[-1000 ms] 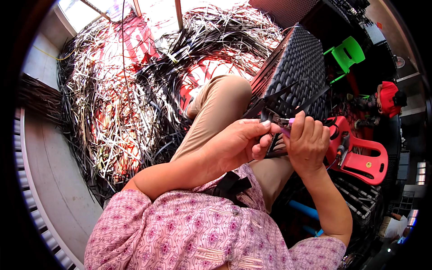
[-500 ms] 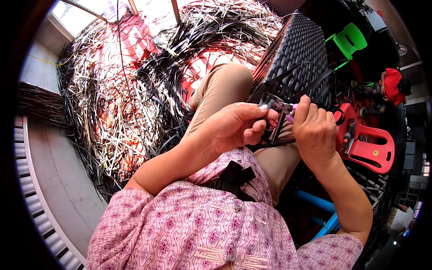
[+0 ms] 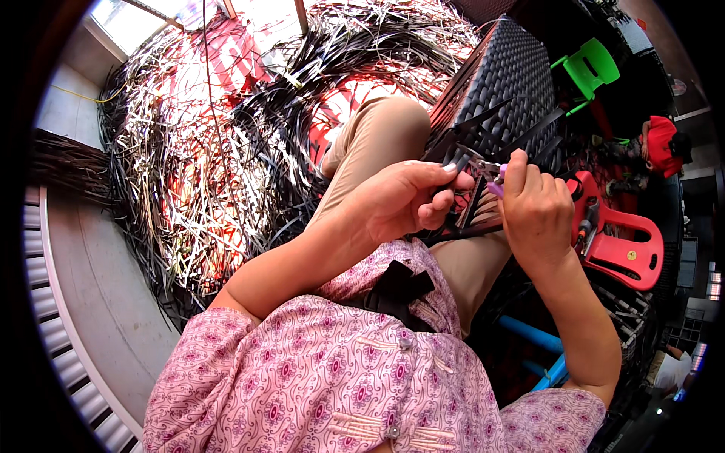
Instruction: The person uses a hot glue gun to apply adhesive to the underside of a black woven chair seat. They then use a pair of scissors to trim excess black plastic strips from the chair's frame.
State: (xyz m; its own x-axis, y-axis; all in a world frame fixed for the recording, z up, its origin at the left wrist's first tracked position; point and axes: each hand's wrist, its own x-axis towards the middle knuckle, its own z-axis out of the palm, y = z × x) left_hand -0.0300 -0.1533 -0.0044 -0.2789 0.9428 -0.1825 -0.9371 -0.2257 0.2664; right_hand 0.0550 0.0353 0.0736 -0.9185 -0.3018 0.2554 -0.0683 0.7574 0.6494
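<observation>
My left hand [image 3: 411, 198] pinches a dark flat strip [image 3: 462, 160] between thumb and forefinger, with the other fingers curled beneath. Close on its right, my right hand [image 3: 535, 202] is closed around purple-handled scissors [image 3: 496, 188], whose metal part points at the strip beside the left fingertips. The blades are small and partly lost among dark strips, so their exact contact is unclear. Behind both hands stands a dark grey woven wicker piece [image 3: 502, 75]. Loose strip ends [image 3: 532, 136] stick out from its near side, over my lap.
A big heap of black and silvery strips [image 3: 204, 174] covers the floor on the left and ahead. On the right are a red plastic chair [image 3: 627, 260] with a dark tool on it, and blue tubing [image 3: 532, 334]. Farther back are a green chair [image 3: 593, 66] and a person in red [image 3: 658, 147].
Both hands have risen slightly, away from my body, with the strip and scissors. My right hand has turned a little. The whole view has shifted slightly.
</observation>
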